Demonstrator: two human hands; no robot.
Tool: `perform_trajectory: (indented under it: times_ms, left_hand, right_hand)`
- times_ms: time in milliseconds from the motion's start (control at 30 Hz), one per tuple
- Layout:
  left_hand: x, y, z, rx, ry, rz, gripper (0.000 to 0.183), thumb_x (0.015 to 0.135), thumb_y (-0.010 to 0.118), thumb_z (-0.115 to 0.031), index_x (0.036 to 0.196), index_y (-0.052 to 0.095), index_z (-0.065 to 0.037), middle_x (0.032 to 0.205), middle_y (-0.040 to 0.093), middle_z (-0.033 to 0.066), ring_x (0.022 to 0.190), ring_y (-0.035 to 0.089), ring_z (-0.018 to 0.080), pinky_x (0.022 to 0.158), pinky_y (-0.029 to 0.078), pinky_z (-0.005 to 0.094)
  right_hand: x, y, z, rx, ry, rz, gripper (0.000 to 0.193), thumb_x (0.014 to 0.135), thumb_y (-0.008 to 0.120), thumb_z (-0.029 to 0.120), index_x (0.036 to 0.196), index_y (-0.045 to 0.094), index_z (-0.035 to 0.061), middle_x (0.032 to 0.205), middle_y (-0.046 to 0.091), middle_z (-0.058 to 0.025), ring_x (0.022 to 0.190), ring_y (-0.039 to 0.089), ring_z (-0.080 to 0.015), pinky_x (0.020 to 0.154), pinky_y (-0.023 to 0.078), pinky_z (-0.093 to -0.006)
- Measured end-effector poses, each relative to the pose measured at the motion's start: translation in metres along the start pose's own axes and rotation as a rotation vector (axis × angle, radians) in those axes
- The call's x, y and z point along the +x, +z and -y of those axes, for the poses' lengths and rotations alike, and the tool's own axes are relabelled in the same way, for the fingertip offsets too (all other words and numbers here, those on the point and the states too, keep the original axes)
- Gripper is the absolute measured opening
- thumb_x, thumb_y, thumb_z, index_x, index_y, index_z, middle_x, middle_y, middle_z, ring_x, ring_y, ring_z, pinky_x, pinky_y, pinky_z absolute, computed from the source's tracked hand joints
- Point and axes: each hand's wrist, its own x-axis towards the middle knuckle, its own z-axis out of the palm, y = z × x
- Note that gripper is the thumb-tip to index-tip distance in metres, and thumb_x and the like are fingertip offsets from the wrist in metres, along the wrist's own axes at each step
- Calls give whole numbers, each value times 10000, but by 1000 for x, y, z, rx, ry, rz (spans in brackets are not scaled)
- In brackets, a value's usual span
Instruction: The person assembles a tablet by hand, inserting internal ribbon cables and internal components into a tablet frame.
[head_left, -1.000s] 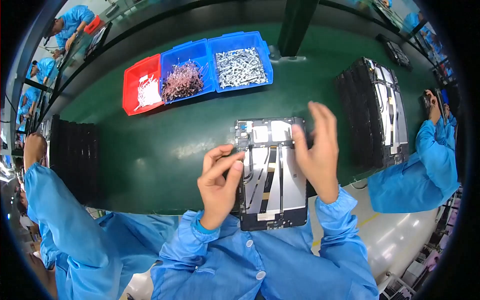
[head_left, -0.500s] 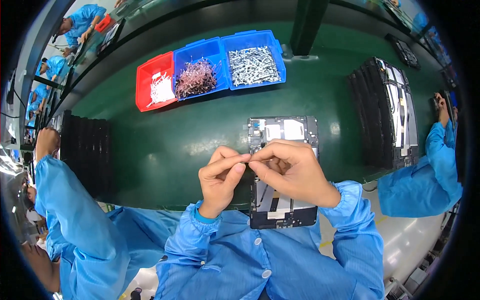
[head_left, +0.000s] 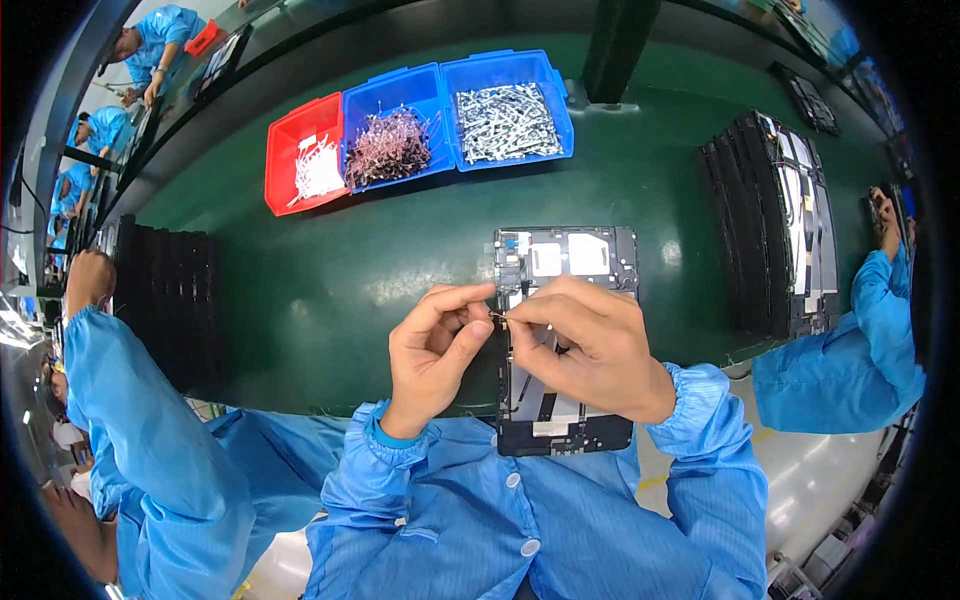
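Observation:
A tablet-like device with its inner parts exposed (head_left: 520, 437) lies on the green bench in front of me. Above its left edge my right hand (head_left: 595, 345) pinches a small thin strip (head_left: 498, 316) between thumb and forefinger. The strip is too small to make out its kind. My left hand (head_left: 432, 348) is just beside it, thumb and forefinger parted around the strip's free end. Whether the left fingers touch the strip is hard to see. Part of the device, with its grey middle and dark cables, is hidden under my right hand.
Farther back stand a red bin (head_left: 283, 150) of white strips, a blue bin (head_left: 440, 100) of pinkish wired parts and another blue bin (head_left: 566, 125) of black-and-white strips. Stacked devices (head_left: 740, 220) stand right, a dark stack (head_left: 180, 300) left. Co-workers sit at both sides; a post (head_left: 620, 55) rises behind.
My left thumb and forefinger have spread apart from their pinch. The right hand still pinches the strip, now slightly lower and tilted differently.

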Motion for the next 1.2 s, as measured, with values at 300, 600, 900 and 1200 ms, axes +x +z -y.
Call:
perform_trajectory:
  times_ms: [300, 600, 900, 1200]
  left_hand:
    - [3, 1, -2, 64, 16, -28, 137, 912, 660, 50, 1044, 696, 39, 1058, 582, 86, 952, 579, 125, 828, 483, 239]
    - [4, 2, -4, 415, 164, -67, 115, 868, 710, 31, 982, 713, 20, 1008, 591, 90, 863, 588, 139, 756, 475, 237]
    - [12, -8, -5, 339, -387, -57, 329, 957, 664, -95, 1247, 579, 36, 917, 632, 28, 668, 579, 62, 544, 459, 195]
    - [26, -11, -2, 150, -562, -34, 197, 957, 666, -113, 1075, 612, 35, 882, 673, 71, 567, 577, 80, 426, 443, 210]
  right_hand:
    - [-3, -1, 0, -30, 21, 24, 191, 689, 752, -11, 852, 677, 53, 771, 627, -47, 613, 637, -201, 523, 505, -310]
    - [-3, -2, -2, 6, 59, 62, 172, 709, 752, -3, 854, 677, 50, 766, 622, -54, 609, 635, -204, 519, 497, -304]
    - [12, -7, -29, 36, 258, 244, 70, 790, 694, 45, 830, 653, 7, 737, 617, -113, 604, 612, -232, 555, 488, -340]
    - [6, 6, -40, 4, 236, 268, 78, 775, 693, 45, 798, 627, 10, 728, 606, -118, 631, 627, -271, 579, 504, -375]
